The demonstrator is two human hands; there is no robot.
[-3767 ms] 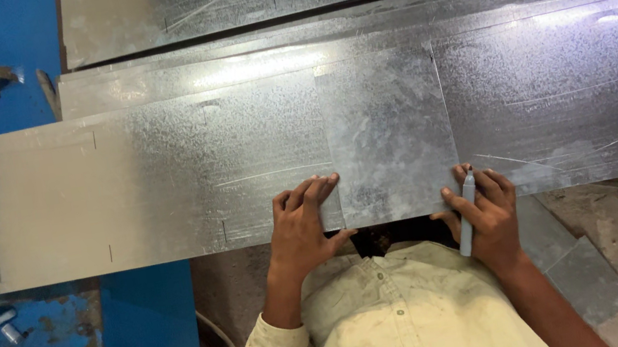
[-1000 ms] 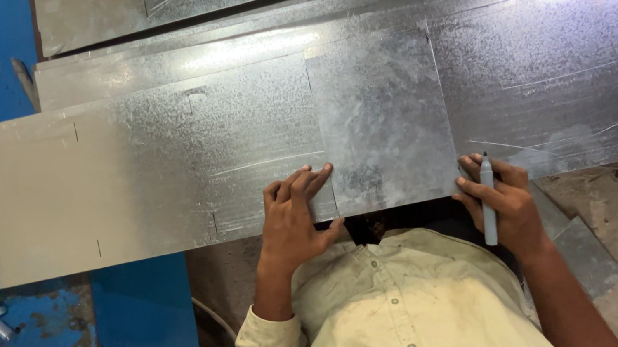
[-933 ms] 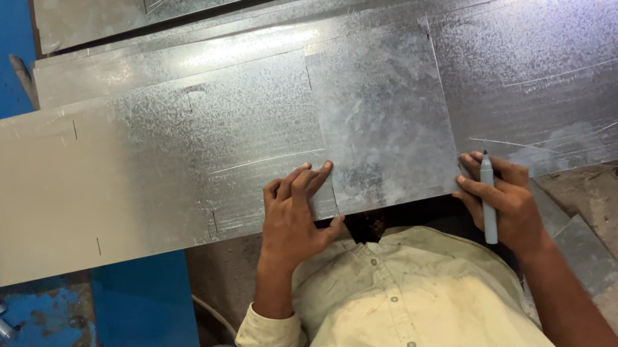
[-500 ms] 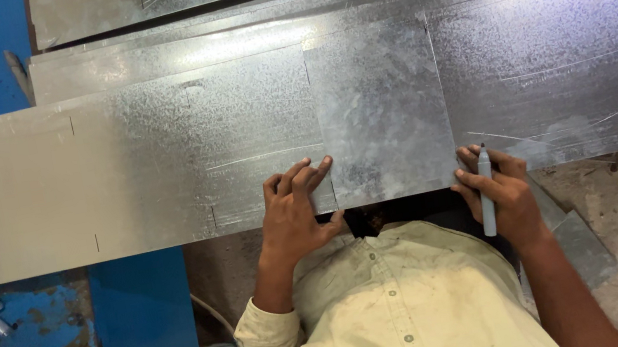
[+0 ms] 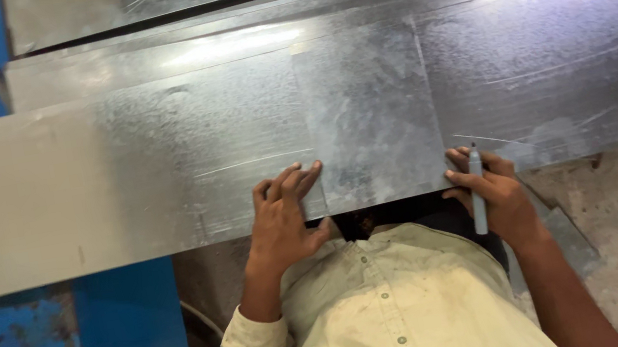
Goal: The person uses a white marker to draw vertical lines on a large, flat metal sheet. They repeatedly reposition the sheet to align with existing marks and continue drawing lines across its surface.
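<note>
Left hand (image 5: 286, 221) flat on galvanized sheet (image 5: 157, 165) (open grip), right hand (image 5: 497, 196) — grip holding marker (image 5: 477, 189)

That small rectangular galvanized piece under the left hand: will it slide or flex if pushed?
Small rectangular galvanized sheet piece lies flat on the long galvanized metal sheet, smooth metal on metal, so probably slides easily. Left hand pins its edge. Looks thin, probably flexes slightly when lifted.
</note>
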